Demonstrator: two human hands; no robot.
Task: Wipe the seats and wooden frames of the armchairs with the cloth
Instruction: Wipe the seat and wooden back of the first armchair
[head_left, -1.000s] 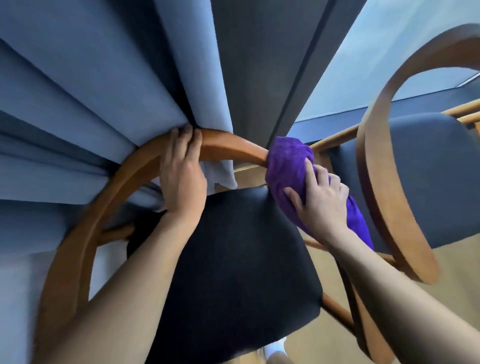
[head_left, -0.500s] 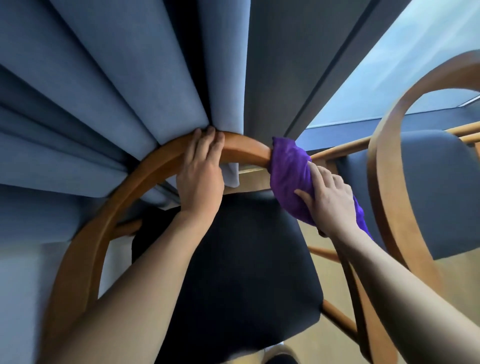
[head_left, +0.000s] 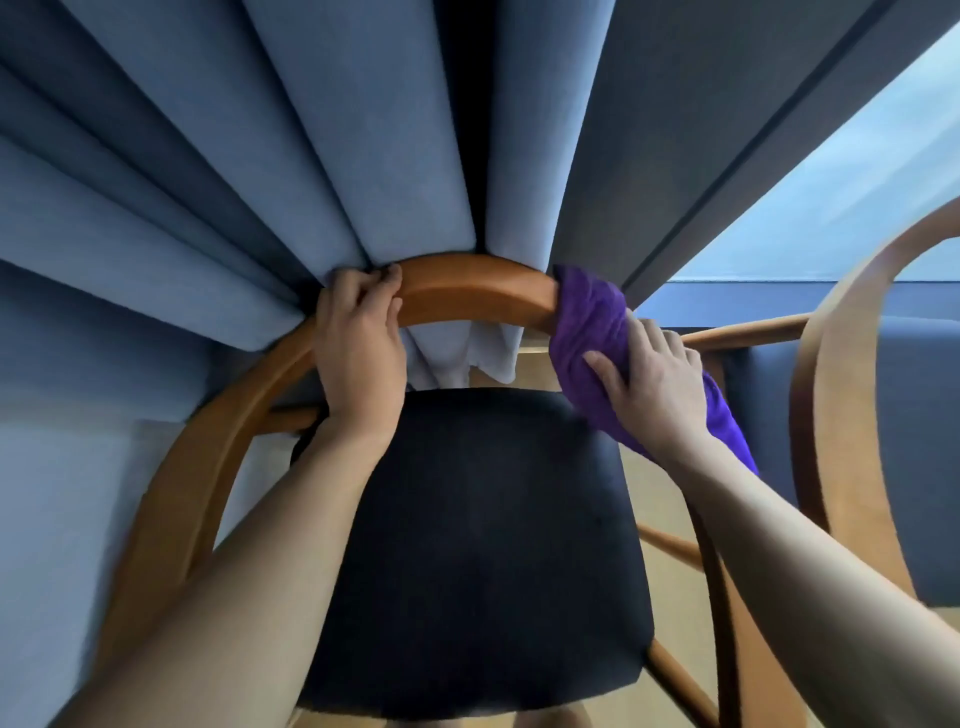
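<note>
Frame-wiping in hand: my right hand (head_left: 654, 387) clasps the purple cloth (head_left: 584, 317) around the armchair's top rail (head_left: 467, 296); my left hand (head_left: 358, 343) grips that rail, fingers curled over it; next, I judge, the cloth slides along bare wood.

My left hand (head_left: 358, 353) grips the curved wooden back rail (head_left: 467, 291); my right hand (head_left: 657, 387) holds the purple cloth (head_left: 587, 317) at its right end. The dark padded seat (head_left: 483, 545) lies below, the pleated blue curtain (head_left: 311, 156) behind.

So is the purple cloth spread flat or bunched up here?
Bunched: the purple cloth wraps in thick folds over the wooden backrest rail, held by the right hand.
</note>
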